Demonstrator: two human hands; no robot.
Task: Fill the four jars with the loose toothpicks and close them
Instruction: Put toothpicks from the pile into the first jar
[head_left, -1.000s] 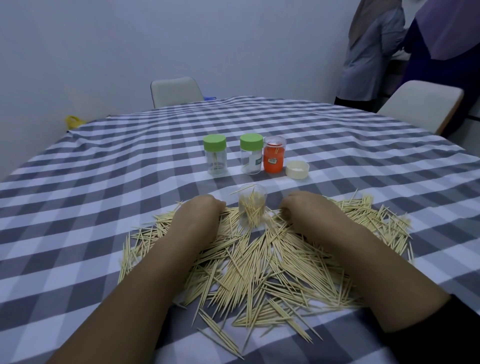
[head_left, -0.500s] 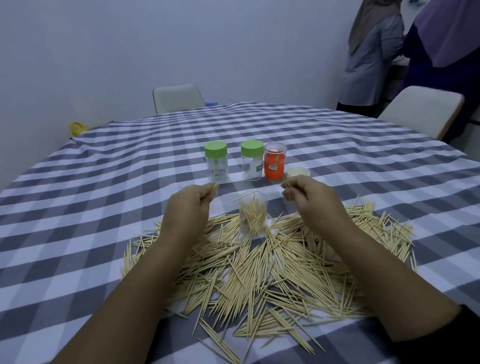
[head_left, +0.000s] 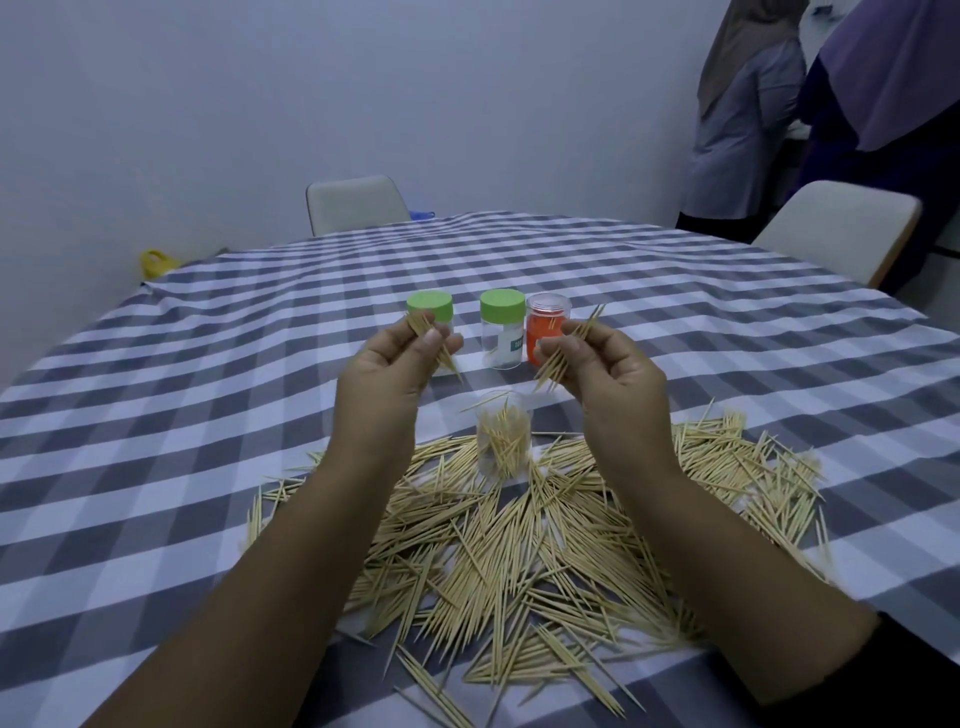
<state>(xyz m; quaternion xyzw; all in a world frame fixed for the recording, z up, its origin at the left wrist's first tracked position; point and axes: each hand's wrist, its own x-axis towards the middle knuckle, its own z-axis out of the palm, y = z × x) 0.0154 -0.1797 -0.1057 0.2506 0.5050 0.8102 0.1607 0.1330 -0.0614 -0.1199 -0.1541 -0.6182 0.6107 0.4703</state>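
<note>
A wide heap of loose toothpicks (head_left: 519, 545) covers the checked cloth in front of me. In its middle stands an open clear jar (head_left: 503, 439), partly filled with toothpicks. My left hand (head_left: 395, 364) pinches a small bundle of toothpicks (head_left: 434, 340), raised above and left of that jar. My right hand (head_left: 597, 364) pinches another bundle (head_left: 569, 348) above and right of it. Behind stand two clear jars with green lids (head_left: 429, 307) (head_left: 502, 332) and an orange jar (head_left: 545, 332) with a clear top.
The round table (head_left: 208, 415) carries a grey and white checked cloth. Two pale chairs (head_left: 356, 203) (head_left: 836, 228) stand at its far side and right. Two people (head_left: 852, 104) stand at the back right. A yellow object (head_left: 155, 262) lies by the wall at left.
Both hands have risen from the heap, each lifting a pinch of toothpicks to above the open jar. The camera has tilted down; the cream lid is now hidden behind my right hand.
</note>
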